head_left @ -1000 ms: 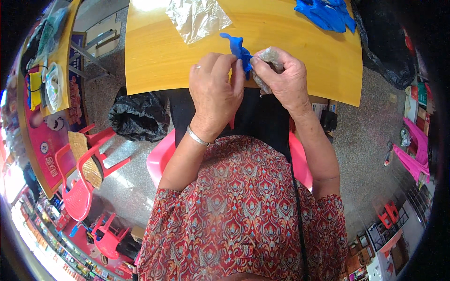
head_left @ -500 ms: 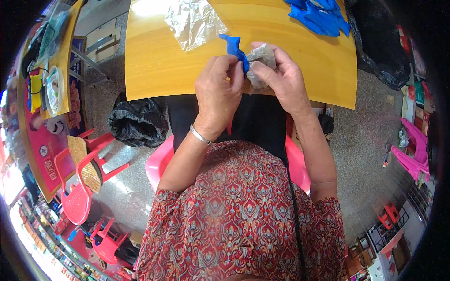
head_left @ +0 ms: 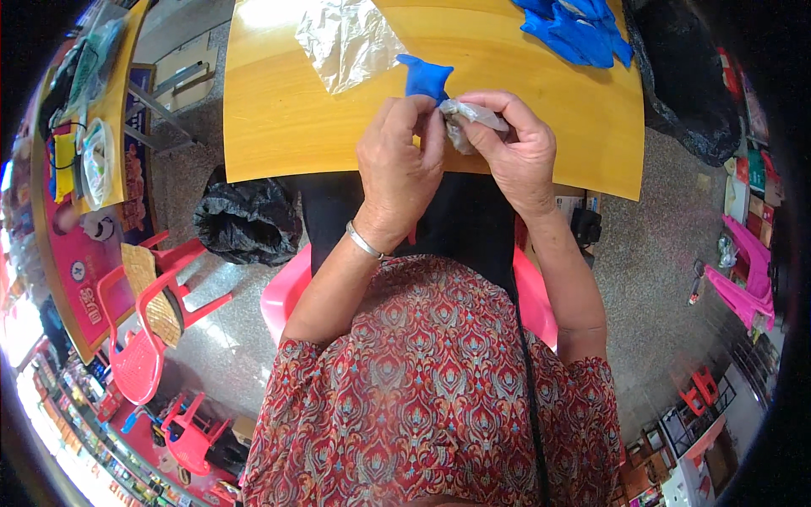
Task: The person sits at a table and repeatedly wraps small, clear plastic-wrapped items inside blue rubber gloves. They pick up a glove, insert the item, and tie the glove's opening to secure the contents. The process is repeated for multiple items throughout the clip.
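Above the near edge of the yellow table point(head_left: 287, 118), my two hands work close together. My left hand point(head_left: 399, 152) pinches the lower end of a blue soft piece point(head_left: 427, 78), whose flared, two-cornered end sticks up past the fingers. A crumpled, greyish see-through plastic bag point(head_left: 473, 116) is pinched between the thumb and fingers of my right hand point(head_left: 517, 148). The bag touches the blue piece where the fingertips meet; whether one is inside the other is hidden. Several similar blue pieces point(head_left: 574, 34) lie in a pile at the far right of the table.
A flat clear plastic bag point(head_left: 351, 42) lies on the table, left of the hands. An open black bag point(head_left: 249, 221) stands on the floor at left, and another black bag point(head_left: 688, 101) hangs beyond the right edge. A pink chair point(head_left: 139, 363) stands at left.
The blue piece has turned and spread, showing a wider end above my left fingers. My right hand has shifted its grip, and the plastic is gathered smaller in it.
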Available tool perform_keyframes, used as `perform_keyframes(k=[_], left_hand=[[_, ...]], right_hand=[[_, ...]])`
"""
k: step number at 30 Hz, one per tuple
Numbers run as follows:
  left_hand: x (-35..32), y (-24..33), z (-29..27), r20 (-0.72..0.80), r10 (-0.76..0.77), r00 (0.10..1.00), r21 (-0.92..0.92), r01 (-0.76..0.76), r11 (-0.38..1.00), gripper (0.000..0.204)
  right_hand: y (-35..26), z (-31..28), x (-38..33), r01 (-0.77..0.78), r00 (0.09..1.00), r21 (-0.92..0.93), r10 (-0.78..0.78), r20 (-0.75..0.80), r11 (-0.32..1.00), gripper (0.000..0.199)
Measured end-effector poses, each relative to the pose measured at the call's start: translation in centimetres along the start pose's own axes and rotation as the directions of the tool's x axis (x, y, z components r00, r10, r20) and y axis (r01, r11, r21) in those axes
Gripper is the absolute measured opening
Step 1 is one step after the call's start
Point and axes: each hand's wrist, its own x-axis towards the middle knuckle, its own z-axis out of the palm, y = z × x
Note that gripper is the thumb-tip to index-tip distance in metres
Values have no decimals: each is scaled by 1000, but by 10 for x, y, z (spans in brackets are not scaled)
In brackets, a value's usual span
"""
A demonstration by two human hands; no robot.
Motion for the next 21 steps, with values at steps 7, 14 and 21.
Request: perform_keyframes(k=[7,14,21], left_hand=[[-9,-5,5,58,-264,963,-236,270,933,8],[-11,-20,10,34,-354,935,-413,336,846,7],[-13,-14,5,118,-318,941,-515,331,791,8]], right_hand=[[6,-6,3,46,996,-142,-35,80,989,17],[7,-11,7,59,972,-28,-51,228,998,20],[15,-9,7,-51,977,47,40,209,998,21]])
